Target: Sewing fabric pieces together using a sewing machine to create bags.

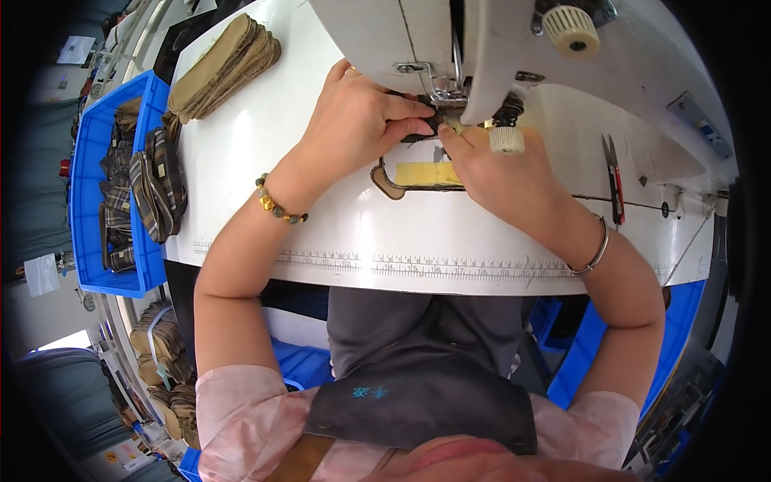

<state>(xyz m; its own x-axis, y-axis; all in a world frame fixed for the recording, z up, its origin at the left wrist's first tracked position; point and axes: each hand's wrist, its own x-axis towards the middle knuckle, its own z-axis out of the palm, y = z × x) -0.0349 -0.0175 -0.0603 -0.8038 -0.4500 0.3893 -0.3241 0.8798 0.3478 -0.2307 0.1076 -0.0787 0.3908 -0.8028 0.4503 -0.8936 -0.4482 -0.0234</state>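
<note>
Table point(321, 233): white, ruler point(401, 268) along its near edge.
Sewing machine point(634, 80): over the table's far side.
Blue crate point(151, 261): far left, holding plaid pieces point(119, 197).
Left hand point(353, 116): thumb and fingers pinched on the dark piece point(434, 122).
Right hand point(507, 173): fingertips by the piece; cannot tell if gripping.
Scissors point(616, 189): right of that hand.
Dark piece: beside the presser foot point(450, 101).

My view is bright, with soft sheen on the white tabletop point(337, 229); dark cloth point(434, 121) beneath the sewing machine point(642, 76) loses detail; straight edges bow toward the rim, where blackness crops my picture's corners.
</note>
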